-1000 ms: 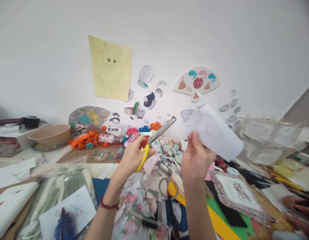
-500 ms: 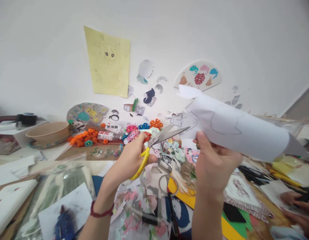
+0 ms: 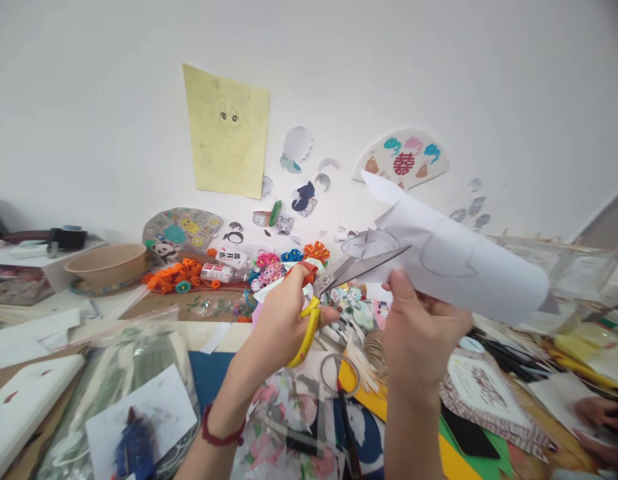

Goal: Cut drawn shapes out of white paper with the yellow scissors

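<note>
My left hand (image 3: pixel 287 312) is closed round the handles of a pair of scissors (image 3: pixel 311 327) with yellow and red grips. Their blades are spread, and one lies across the front of a white sheet of paper (image 3: pixel 493 280). Pencil outlines show on the paper, a rounded drawing near the blades and a larger shape to its right. My right hand (image 3: pixel 421 327) pinches the sheet's lower edge, thumb in front and fingers mostly hidden behind. The sheet curls towards the right, and a cut flap sticks up at its upper left.
Below lie paper scraps in clear plastic (image 3: pixel 289 427), a roll of tape (image 3: pixel 340 373) and a black phone (image 3: pixel 469 430). Crocheted flowers (image 3: pixel 176 275) and bottles (image 3: pixel 223 272) stand along the wall. A wooden basin (image 3: pixel 106 263) is at left. Another person's hands (image 3: pixel 596 413) are at far right.
The scissors have moved right and further across the paper, towards my right hand. The view has shifted slightly, and the sheet's right end curls differently.
</note>
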Available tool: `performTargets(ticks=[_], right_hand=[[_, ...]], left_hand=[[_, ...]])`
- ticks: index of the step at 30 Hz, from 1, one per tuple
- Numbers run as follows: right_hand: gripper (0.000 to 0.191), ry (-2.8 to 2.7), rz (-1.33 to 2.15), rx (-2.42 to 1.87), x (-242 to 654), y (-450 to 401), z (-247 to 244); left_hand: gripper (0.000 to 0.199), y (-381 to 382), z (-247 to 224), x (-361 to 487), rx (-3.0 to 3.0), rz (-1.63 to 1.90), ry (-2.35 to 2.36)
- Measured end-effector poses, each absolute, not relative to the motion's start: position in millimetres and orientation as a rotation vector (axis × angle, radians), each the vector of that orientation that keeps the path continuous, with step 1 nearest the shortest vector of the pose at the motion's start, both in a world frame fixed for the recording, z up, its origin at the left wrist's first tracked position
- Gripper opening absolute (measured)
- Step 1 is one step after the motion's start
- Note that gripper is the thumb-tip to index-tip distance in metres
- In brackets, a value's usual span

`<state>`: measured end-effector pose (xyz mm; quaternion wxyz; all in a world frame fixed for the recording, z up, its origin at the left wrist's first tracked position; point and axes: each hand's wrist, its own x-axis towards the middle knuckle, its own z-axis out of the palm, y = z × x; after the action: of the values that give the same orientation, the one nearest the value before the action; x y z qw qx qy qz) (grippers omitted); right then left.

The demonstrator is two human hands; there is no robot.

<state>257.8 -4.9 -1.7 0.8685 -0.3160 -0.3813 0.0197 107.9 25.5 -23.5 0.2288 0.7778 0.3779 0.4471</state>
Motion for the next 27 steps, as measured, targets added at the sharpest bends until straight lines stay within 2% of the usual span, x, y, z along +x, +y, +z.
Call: performTargets(ticks=[11, 27], right_hand=[[0.029, -0.799, 0.07, -0.609, 254.9, -3.9, -1.7], [0.03, -0.776, 0.093, -0.592, 255.3, -6.8, -1.3]], left_hand=[[0.02, 24.6, -24.6, 108.9, 2.141, 1.232, 1.084], [0.025, 23.8, -24.6, 107.1, 2.151, 1.226, 1.055]])
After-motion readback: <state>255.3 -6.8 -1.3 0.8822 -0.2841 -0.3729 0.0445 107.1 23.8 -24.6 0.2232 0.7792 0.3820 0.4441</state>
